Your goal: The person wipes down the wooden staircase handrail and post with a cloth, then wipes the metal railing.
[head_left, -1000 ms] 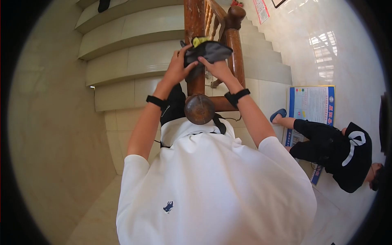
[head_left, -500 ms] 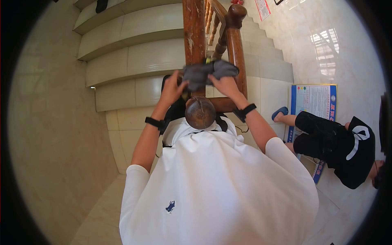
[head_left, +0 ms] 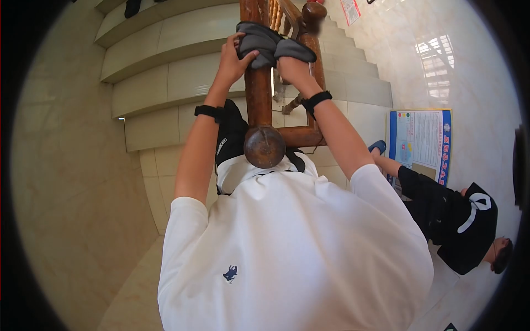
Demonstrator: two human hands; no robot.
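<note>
Gripping cloth [head_left: 258,44] over the rail [head_left: 258,99] with left fingers [head_left: 231,43]; cannot tell for right hand [head_left: 292,69], fingers covered. Room above steps [head_left: 165,77] left of rail; post [head_left: 312,37] to right, knob [head_left: 265,147] at near end.

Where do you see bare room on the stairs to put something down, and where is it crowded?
The left-side steps look bare between the marbled wall and the wooden handrail, below the dark object. It is crowded at the handrail, where left hand and right hand meet grey cloth.
</note>
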